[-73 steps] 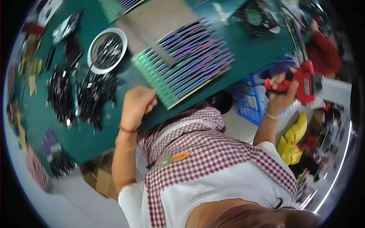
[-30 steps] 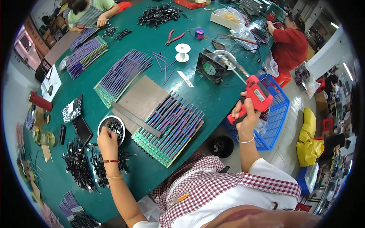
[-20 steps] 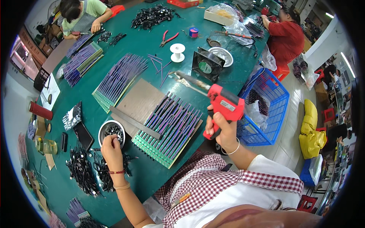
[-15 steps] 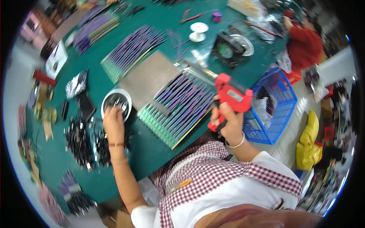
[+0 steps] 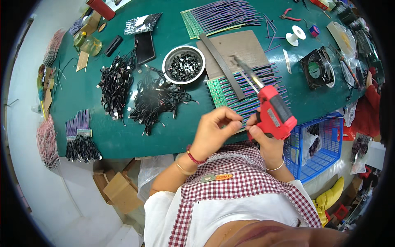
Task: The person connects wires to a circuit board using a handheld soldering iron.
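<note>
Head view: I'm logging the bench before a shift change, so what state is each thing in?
Red soldering gun: gripped in right hand, tip over the boards.
Left hand: fingers pinched together beside the gun.
Metal bowl: upright, holding small dark parts.
Green circuit boards: flat in a row, wires attached.
Black fan: lying on the table; spinning or not, cannot tell.
Blue basket: open-topped.

bare green mat (image 5: 103,136) left (cable heap (image 5: 154,96) beyond), wire rows (image 5: 247,92) ahead
</note>
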`<state>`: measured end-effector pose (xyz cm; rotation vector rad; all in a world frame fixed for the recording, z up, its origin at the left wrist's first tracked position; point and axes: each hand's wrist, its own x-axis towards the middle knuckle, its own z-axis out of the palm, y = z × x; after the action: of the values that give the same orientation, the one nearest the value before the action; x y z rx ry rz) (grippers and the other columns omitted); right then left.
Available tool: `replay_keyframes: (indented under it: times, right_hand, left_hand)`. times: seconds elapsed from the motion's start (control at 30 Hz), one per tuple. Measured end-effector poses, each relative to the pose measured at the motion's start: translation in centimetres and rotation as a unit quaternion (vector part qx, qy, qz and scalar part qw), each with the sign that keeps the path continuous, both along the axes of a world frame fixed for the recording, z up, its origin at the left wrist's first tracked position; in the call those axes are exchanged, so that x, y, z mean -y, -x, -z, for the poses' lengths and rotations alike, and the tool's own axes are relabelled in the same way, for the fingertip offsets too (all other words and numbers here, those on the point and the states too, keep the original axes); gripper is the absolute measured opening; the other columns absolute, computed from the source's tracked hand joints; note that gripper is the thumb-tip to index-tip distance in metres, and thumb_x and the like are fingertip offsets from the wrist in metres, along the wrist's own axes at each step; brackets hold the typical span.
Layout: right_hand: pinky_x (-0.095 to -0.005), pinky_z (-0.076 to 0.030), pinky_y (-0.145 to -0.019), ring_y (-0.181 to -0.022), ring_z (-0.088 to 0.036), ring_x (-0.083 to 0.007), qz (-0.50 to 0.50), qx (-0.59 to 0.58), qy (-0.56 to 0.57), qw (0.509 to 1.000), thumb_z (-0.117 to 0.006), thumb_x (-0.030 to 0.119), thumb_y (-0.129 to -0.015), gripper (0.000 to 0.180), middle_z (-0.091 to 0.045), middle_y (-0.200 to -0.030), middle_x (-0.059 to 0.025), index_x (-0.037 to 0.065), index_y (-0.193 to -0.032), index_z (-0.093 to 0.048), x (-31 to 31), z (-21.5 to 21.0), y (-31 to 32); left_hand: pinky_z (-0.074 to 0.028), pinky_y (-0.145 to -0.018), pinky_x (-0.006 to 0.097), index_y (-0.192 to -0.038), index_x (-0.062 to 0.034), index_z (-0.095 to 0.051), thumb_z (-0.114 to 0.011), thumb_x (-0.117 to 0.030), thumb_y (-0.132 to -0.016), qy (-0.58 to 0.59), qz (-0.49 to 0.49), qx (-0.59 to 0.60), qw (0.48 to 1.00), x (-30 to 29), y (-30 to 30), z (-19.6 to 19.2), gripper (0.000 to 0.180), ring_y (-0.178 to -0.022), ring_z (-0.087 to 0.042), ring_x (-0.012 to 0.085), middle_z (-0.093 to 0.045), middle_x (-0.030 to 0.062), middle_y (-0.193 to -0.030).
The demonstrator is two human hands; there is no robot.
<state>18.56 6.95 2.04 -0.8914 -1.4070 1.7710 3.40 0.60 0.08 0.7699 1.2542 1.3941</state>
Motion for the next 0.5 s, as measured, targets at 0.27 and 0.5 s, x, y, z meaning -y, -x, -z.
replay_keyframes:
  times: [0.27,0.5]
  right_hand:
    - [-0.0213,-0.044,-0.061,-0.071,-0.053,-0.0058,-0.046,0.068,-0.028,0.996,-0.062,-0.001,-0.079,0.014,-0.057,-0.08,-0.0008,0.002,-0.091,-0.056,0.7,0.4,0.0]
    - [-0.0228,-0.047,-0.065,-0.073,-0.055,-0.0077,-0.079,0.115,-0.04,0.989,-0.064,-0.001,-0.077,0.025,-0.057,-0.081,-0.0038,-0.001,-0.099,-0.052,1.3,1.9,-0.6]
  left_hand:
    - [-0.048,-0.075,0.023,-0.09,0.0018,-0.055,-0.061,-0.002,-0.082,0.002,-0.009,0.084,0.996,2.4,-1.7,0.1,0.011,-0.084,-0.056,0.0083,-0.057,0.0056,-0.093]
    - [-0.051,-0.064,0.024,-0.081,0.0058,-0.056,-0.057,-0.004,-0.084,0.075,0.088,-0.076,0.99,2.9,-0.5,-0.1,0.01,-0.073,-0.062,0.0113,-0.064,0.0083,-0.076]
